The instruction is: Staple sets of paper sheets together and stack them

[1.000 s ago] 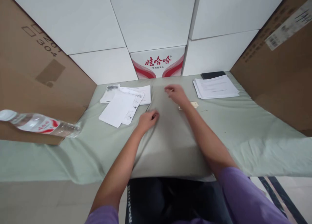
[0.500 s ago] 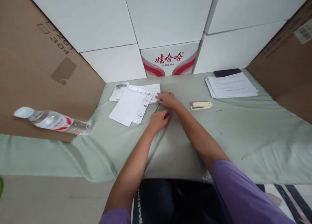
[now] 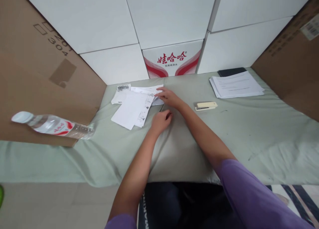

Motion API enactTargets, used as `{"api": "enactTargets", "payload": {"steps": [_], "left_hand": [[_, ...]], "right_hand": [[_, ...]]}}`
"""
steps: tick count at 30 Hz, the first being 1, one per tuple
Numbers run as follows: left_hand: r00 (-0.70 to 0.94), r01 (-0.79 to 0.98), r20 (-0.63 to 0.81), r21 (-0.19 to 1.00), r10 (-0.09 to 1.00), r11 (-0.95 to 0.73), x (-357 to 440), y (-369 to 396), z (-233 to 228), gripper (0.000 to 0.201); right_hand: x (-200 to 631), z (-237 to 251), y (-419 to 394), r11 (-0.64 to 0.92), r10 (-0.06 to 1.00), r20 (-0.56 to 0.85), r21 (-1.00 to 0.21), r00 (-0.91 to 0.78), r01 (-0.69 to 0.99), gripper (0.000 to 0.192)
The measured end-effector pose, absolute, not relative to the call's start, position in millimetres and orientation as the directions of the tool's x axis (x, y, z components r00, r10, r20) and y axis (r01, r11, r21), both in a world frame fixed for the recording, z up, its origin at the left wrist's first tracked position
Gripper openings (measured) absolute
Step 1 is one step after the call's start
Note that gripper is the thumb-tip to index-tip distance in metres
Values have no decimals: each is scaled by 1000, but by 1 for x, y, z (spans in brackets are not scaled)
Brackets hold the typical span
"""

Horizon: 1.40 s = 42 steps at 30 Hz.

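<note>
Two hands meet beside the loose papers (image 3: 134, 107): right hand (image 3: 168, 97) lies flat, fingers spread, pressing their near-right edge to the surface (image 3: 236, 129); left hand (image 3: 161, 120) rests loosely curled, empty, just right of them.

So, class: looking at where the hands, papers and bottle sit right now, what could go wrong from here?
The right hand rests on loose overlapping papers; dragging one could scatter or crease the rest. The water bottle lies on its side at a cardboard box's edge and might roll off. The cloth is rumpled, so sheets may snag.
</note>
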<state>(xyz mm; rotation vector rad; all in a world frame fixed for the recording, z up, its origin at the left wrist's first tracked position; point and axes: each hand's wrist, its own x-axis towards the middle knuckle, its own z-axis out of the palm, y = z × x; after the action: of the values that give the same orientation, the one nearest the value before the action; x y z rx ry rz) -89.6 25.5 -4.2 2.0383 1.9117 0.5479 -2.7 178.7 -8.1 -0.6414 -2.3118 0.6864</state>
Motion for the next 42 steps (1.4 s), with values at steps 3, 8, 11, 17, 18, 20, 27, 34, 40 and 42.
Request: {"api": "enactTargets", "payload": {"steps": [3, 8, 11, 17, 18, 20, 27, 34, 40, 42], "left_hand": [[9, 879, 84, 474, 996, -48, -94, 28, -5, 27], [34, 887, 70, 457, 997, -62, -91, 26, -4, 27], [9, 901, 65, 432, 998, -36, -91, 24, 1, 27], [-323, 918, 282, 326, 903, 227, -132, 21, 16, 27], [-391, 904, 290, 300, 874, 305, -142, 20, 17, 30], [-476, 870, 239, 267, 846, 414, -162, 19, 14, 49], [-521, 830, 56, 266, 852, 490, -176, 19, 6, 58], [-540, 839, 146, 168, 829, 517, -164, 23, 18, 43], [-601, 799, 216, 189, 769, 571, -171, 23, 18, 41], [-602, 798, 213, 196, 770, 570, -172, 23, 20, 40]], "right_hand": [[-5, -5, 177, 697, 631, 370, -655, -682, 290, 33], [0, 2, 175, 642, 679, 222, -643, -700, 418, 32], [3, 7, 174, 650, 689, 221, -610, -690, 454, 36], [4, 11, 169, 621, 704, 118, -580, -701, 526, 39], [4, 11, 169, 621, 704, 117, -582, -701, 526, 38], [3, 12, 168, 625, 699, 116, -579, -706, 524, 36], [0, 11, 166, 641, 699, 129, -548, -703, 537, 35], [-1, 13, 164, 631, 714, 139, -552, -686, 545, 34], [-7, 21, 157, 616, 719, 154, -591, -677, 520, 34], [-8, 27, 152, 622, 709, 152, -596, -689, 508, 33]]}}
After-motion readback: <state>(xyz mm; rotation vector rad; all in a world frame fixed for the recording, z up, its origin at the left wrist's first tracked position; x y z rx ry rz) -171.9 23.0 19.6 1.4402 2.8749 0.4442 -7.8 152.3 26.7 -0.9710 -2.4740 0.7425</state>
